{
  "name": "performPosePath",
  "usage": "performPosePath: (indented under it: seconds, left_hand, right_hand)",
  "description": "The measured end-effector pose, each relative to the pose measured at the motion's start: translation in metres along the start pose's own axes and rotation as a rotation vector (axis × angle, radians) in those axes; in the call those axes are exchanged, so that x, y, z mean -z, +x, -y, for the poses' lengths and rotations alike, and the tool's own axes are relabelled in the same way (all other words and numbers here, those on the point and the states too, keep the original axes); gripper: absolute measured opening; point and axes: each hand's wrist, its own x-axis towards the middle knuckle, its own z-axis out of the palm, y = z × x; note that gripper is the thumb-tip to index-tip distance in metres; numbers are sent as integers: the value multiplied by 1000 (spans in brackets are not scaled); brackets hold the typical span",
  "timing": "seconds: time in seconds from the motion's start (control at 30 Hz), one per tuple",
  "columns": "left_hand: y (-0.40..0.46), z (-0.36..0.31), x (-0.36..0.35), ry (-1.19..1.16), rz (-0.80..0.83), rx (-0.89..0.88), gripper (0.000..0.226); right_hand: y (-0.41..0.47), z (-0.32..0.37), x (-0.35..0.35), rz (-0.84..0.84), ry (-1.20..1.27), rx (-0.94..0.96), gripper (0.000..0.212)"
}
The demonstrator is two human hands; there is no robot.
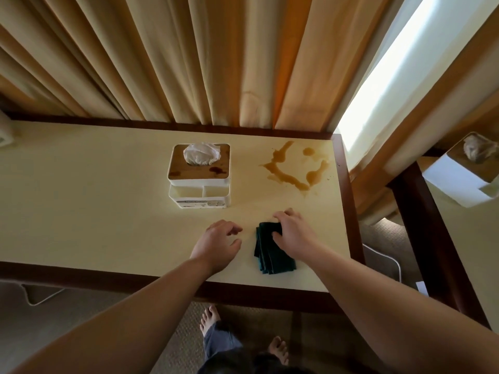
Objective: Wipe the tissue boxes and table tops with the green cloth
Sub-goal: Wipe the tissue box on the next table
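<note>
Under my right hand [293, 233] lay the green cloth [272, 252], fingers curling onto its far end; the spill [294, 168] waited straight ahead, left hand [218, 242] loose, empty.

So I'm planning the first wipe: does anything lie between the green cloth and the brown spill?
No. In the head view only bare tabletop lies between the green cloth and the brown spill; the right hand rests on the cloth's far end.

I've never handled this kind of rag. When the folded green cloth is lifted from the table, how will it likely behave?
The green cloth lies in soft stacked folds, so it will probably flop and unfold. It looks thin, likely light. The right hand rests on one end only, so the free end may droop.
</note>
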Motion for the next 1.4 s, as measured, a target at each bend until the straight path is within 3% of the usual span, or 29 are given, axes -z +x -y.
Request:
performPosePath:
  seconds: [0.13,0.33,0.63,0.8,0.97,1.1,1.23,1.4]
  left_hand:
    - [1,-2,4,7,10,-10,33]
    - [14,-22,27,-44,-37,-30,30]
    - [61,-36,109,-93,-227,-67,14]
    - [105,-17,145,45,-292,-111,24]
    - [149,-1,166,267,-74,-175,49]
    - [174,2,170,439,132,-302,49]
    - [186,9,171,529,140,-447,31]
    - [196,24,179,411,85,-438,23]
  right_hand:
    - [14,1,11,76,76,-100,34]
    - [8,13,29,60,197,-44,9]
    - [13,56,79,-99,335,74,14]
    - [38,88,98,-202,331,76,16]
    - [61,114,107,-246,338,56,12]
    - [75,125,106,-297,377,-8,11]
    - [81,130,105,-339,405,-65,9]
    - [91,135,105,-312,421,-84,8]
